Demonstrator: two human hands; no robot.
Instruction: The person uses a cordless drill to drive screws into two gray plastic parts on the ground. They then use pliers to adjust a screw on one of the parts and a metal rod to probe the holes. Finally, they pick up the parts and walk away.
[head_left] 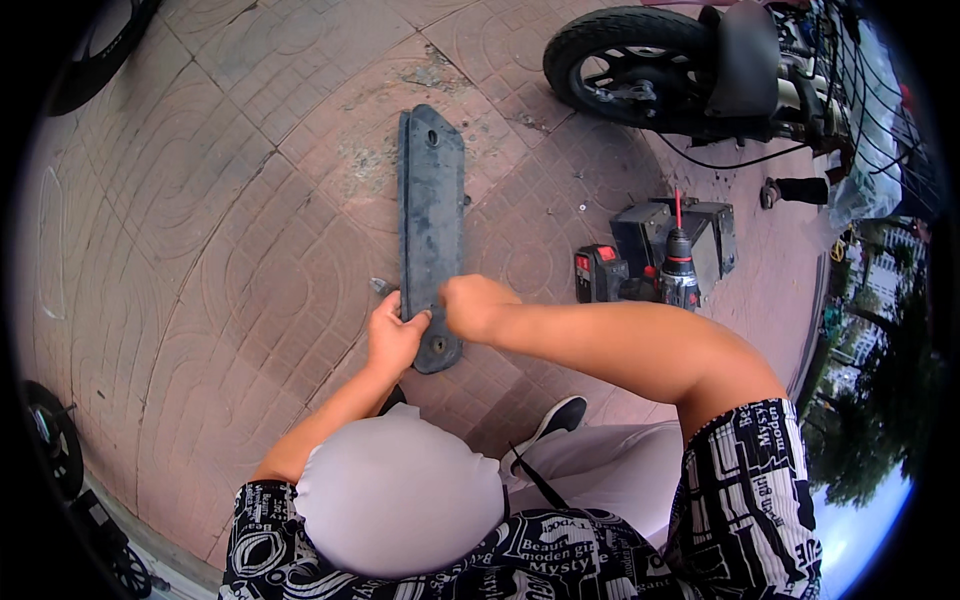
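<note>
A long, dark grey plastic panel [432,215] with angled ends and a hole near each end stands or lies in front of me over the paving; I cannot tell which. My left hand [394,335] is closed on its near left edge, with the thumb on the broad face. At the face's near right side, my right hand [478,308] is closed with the fingers curled against the panel. Whatever it may hold is hidden behind the fingers. A small greyish piece [380,287] shows just beyond my left hand.
To the right sit a cordless drill [679,270] with a red bit, a battery pack [600,272] and a dark box [712,235]. A scooter wheel [640,75] is at the far right, with a cable hanging by it. My shoe [562,418] rests on the paving [270,230].
</note>
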